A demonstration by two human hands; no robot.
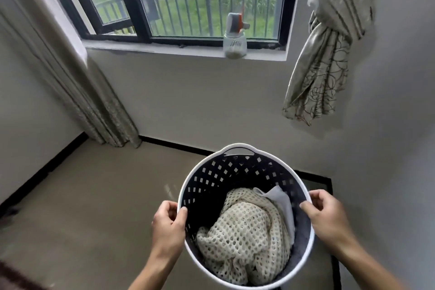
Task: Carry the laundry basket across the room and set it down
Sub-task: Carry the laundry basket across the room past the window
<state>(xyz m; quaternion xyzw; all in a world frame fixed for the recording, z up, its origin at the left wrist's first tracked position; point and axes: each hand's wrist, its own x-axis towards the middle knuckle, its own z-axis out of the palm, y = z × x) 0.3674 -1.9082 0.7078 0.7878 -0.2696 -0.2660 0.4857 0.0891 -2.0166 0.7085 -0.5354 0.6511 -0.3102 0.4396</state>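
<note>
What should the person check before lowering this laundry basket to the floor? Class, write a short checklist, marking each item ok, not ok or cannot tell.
1. Left hand grips the rim of the laundry basket, thumb inside: ok.
2. Right hand grips the opposite rim: ok.
3. Knitted cloth and white cloth lie fully inside, nothing hanging over: ok.
4. Floor ahead and to the left shows bare: ok.
5. Floor directly beneath the basket: hidden, cannot tell.
6. Clearance from the knotted curtain, which hangs high on the right, well above the basket: ok.
</note>
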